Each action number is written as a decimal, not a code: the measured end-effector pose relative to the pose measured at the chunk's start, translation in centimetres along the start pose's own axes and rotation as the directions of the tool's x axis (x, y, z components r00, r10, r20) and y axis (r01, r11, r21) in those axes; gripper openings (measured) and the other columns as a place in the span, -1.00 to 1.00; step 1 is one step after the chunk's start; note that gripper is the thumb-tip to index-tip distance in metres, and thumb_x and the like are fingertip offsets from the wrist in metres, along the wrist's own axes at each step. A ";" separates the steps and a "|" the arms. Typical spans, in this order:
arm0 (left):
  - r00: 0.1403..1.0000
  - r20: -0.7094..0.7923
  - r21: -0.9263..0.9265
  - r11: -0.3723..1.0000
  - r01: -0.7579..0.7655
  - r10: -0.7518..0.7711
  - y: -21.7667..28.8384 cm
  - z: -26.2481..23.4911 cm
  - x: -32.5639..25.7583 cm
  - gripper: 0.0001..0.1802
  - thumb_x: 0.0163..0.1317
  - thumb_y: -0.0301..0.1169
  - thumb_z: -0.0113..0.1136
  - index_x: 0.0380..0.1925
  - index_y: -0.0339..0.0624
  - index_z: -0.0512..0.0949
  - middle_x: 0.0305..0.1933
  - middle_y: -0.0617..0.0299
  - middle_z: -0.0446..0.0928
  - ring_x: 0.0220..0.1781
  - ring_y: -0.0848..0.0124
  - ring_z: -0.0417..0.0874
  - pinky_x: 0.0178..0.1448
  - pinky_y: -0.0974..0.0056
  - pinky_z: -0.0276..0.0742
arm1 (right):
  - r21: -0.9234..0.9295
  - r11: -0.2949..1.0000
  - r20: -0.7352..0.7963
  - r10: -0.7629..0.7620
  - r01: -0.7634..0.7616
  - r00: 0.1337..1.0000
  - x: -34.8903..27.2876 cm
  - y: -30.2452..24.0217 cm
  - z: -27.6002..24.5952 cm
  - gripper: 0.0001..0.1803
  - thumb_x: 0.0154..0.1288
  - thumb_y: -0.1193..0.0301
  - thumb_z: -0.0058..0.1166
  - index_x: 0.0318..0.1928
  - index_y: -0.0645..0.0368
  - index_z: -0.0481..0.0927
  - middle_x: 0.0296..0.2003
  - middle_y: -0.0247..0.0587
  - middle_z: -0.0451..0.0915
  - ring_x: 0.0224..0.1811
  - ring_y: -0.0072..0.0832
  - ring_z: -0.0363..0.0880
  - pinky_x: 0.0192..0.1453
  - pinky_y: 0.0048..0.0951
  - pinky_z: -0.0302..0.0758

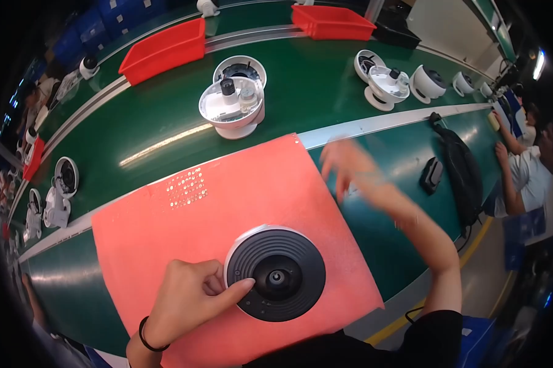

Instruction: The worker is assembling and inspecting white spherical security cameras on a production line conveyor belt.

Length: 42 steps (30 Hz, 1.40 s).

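A round camera unit [307, 264] with a ridged black face, a lens in its middle and a white rim lies face up on the pink mat [258, 184]. My left hand [187, 297] is closed on its left edge, thumb over the black face and the other fingers curled at the side. Motion blurs my right hand [356, 168] above the mat's right edge; whether it holds anything cannot be made out. Small screws [187, 187] lie in rows on the mat's upper left part.
On the green conveyor beyond stand an opened white camera [233, 113] and more white cameras [387, 86] to the right. Red trays [166, 50] line the far side. A black pouch [460, 165] and a small black device [431, 174] lie at right, where a co-worker [528, 178] sits.
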<state>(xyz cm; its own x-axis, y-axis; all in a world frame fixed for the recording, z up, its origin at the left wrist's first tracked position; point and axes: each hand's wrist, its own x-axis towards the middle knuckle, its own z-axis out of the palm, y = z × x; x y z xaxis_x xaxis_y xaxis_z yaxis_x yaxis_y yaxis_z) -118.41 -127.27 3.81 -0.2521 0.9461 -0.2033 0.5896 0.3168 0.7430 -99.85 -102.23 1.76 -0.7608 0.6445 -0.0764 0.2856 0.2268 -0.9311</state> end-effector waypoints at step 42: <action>0.915 -0.172 0.072 0.931 -0.359 0.366 -7.7 -1.9 -5.7 -0.63 -0.18 -0.20 0.42 -0.67 -0.20 0.44 -0.81 0.30 0.46 -0.77 0.49 0.52 -0.70 0.48 0.37 | -0.208 0.952 0.458 -0.108 0.225 0.882 -6.4 -5.4 11.2 -0.70 0.01 0.31 0.23 -0.60 0.23 0.42 -0.73 -0.32 0.36 -0.73 -0.50 0.35 -0.67 -0.56 0.21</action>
<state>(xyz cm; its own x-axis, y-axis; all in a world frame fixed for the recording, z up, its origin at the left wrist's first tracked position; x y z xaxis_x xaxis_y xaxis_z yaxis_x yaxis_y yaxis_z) -122.99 -135.23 0.49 -0.1463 0.9697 0.1955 0.6941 -0.0402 0.7188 -103.06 -115.69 3.27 -0.9691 0.2095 -0.1300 0.2220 0.5127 -0.8294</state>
